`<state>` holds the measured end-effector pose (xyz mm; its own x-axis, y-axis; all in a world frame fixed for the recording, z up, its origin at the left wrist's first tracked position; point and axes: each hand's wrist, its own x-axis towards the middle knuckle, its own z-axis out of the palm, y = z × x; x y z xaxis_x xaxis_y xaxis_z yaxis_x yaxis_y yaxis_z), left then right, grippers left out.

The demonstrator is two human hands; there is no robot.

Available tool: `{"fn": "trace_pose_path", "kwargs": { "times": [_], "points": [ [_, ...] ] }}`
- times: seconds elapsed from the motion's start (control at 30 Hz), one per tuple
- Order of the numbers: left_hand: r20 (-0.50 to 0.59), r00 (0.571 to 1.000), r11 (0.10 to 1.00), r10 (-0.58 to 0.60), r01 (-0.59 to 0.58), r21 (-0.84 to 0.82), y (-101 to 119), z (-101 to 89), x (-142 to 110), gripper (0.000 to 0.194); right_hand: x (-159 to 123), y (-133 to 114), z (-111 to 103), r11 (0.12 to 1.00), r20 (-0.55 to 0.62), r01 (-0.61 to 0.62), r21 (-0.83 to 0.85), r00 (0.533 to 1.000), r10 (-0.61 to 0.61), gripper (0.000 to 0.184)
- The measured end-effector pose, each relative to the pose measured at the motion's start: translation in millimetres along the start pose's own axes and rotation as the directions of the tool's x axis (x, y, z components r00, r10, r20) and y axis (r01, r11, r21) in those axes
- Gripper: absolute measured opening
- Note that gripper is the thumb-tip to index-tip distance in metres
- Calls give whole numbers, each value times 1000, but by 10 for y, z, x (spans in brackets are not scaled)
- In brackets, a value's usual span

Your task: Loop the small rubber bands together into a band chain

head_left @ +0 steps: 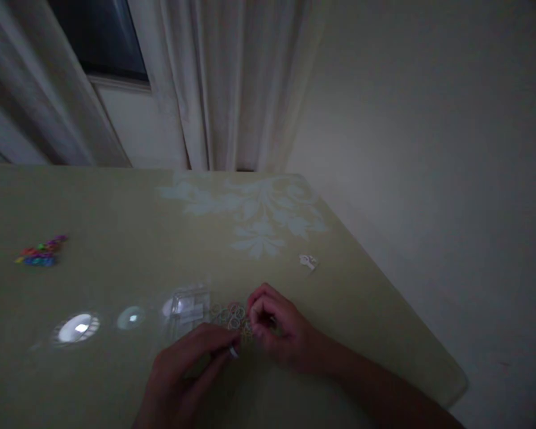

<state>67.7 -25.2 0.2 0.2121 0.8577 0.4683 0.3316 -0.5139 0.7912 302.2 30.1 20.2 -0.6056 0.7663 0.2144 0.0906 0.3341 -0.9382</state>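
Note:
Near the front of the table, my left hand (187, 363) pinches a small whitish piece (234, 352) between thumb and forefinger; its kind is too dim to make out. Close by on the right, my right hand (279, 328) has thumb and fingers pressed together over the edge of a pile of small rings (236, 316). Whatever those fingers hold, if anything, is too small to see. The rings lie flat on the table in pale, greenish and reddish tones. A clear plastic box (190, 302) stands just left of them, beyond my left hand.
A small white cut-out piece (308, 261) lies toward the right edge of the pale table (129, 226). At the far left sits a cluster of bright multicoloured small pieces (42, 251). Lamp reflections shine on the glossy top. Curtains (223, 83) and a wall stand behind.

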Motion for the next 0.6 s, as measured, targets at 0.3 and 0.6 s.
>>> {"fn": "trace_pose_path", "kwargs": {
  "times": [0.3,0.6],
  "points": [
    [69,997,999,-18,21,-44,57,-5,-9,27,-40,-159,142,979,99,-51,198,995,32,15],
    [-140,984,994,-110,105,-38,95,12,-43,22,32,173,-49,978,-179,-74,-196,983,39,13]
  ]
}}
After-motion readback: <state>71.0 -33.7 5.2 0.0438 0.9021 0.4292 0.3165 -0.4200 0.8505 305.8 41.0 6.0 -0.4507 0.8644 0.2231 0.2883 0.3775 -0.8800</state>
